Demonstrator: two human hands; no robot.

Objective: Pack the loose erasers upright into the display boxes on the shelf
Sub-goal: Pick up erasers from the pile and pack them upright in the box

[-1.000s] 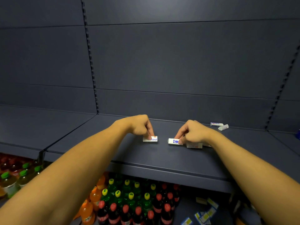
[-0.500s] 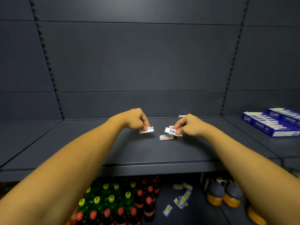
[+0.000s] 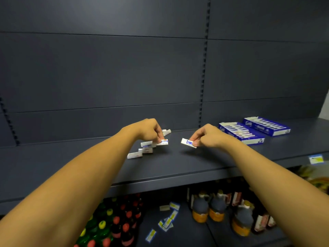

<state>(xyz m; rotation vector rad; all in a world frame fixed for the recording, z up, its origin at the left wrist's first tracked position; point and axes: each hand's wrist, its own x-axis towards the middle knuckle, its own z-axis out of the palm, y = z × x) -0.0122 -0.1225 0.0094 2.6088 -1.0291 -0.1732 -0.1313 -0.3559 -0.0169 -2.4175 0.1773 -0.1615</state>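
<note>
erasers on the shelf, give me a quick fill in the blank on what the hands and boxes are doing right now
1. The right hand pinches one ____ above the shelf.
2. The left hand pinches an eraser with a red and blue label, so each hand holds ____ eraser.
3. The two blue display boxes lie to the ____ of both hands.
4. Drink bottles stand on the level ____ the shelf.

Missing words: eraser; one; right; below

Back wall: dark grey panelled shelving back (image 3: 124, 68), slotted uprights (image 3: 204, 68).
Shelf: dark grey (image 3: 178, 166), dimly lit.
Below: bottles (image 3: 115, 229), jugs (image 3: 213, 209) on lower shelf.
</note>
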